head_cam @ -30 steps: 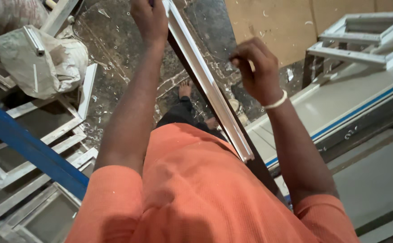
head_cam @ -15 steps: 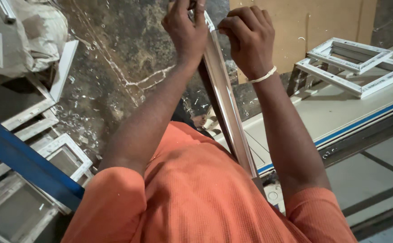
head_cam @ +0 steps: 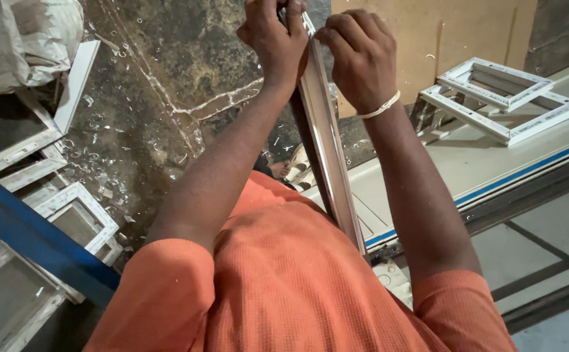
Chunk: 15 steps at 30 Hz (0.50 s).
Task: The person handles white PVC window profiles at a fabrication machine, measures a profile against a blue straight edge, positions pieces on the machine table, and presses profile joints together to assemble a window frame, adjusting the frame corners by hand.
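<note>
Head view: both hands' fingers grip a profile strip [head_cam: 327,143] above littered stone floor [head_cam: 167,85].

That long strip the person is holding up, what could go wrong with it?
The long profile strip is gripped only near its top by the left hand and right hand, so its lower end might swing and knock the white frames stacked on the workbench. Its thin edge could nick a finger. Shavings on the floor look slippery.
</note>
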### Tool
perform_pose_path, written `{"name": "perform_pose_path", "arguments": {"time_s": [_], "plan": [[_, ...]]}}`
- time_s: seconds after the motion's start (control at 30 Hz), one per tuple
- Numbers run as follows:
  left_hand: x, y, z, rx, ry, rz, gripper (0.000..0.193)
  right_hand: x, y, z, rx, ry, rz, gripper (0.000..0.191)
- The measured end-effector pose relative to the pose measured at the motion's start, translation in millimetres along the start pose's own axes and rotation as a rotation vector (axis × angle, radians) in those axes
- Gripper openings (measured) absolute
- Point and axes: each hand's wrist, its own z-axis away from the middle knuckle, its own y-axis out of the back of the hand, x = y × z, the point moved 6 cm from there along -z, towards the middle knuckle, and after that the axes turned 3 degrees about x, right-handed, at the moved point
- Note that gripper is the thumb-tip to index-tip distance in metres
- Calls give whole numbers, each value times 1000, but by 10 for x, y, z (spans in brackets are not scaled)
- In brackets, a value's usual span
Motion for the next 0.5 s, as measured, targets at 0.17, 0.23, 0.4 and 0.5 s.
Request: {"name": "perform_pose_path", "arguments": {"time_s": [0.17, 0.23, 0.4, 0.5], "plan": [[3, 37, -33, 59, 21, -73, 15, -25, -58, 3, -10, -1, 4, 20], [-4, 31, -45, 69, -3, -98, 17, -26, -72, 5, -4, 12, 8, 20], [-32, 5, -46, 127, -46, -133, 25, -38, -73, 42, 17, 8, 29, 21], [-48, -13, -55, 106, -22, -136, 24, -64, -61, 70, 18, -13, 38, 19]]}}
